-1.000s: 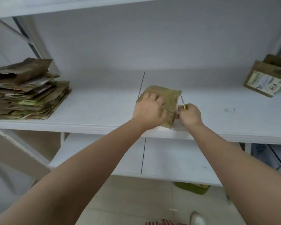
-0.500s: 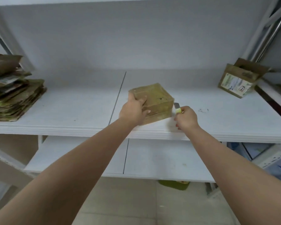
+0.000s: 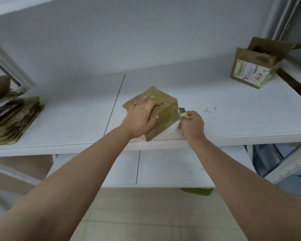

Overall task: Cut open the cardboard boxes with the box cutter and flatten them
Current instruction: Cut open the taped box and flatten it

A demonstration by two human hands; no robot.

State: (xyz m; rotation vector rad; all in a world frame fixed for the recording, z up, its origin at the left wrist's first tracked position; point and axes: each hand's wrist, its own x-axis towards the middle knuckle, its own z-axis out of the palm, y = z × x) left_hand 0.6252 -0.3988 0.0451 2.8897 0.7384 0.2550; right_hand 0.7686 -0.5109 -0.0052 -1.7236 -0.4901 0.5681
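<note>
Soft, even, cool light across the frame, no hard glare anywhere; the white shelf [image 3: 233, 119] reads bright, faint shadow hugging the base of the box [image 3: 165, 108] at centre. Dimmer in the lower frame under the shelf. Wide-angle bending curves the edges at upper left and right. Slight softness overall, forearms at the bottom corners blurred

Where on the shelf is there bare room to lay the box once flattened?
Two bare patches: between the stack and the box, and between the cutter and the open box at the far right. The front edge is crowded, where the left hand and right hand work.
</note>
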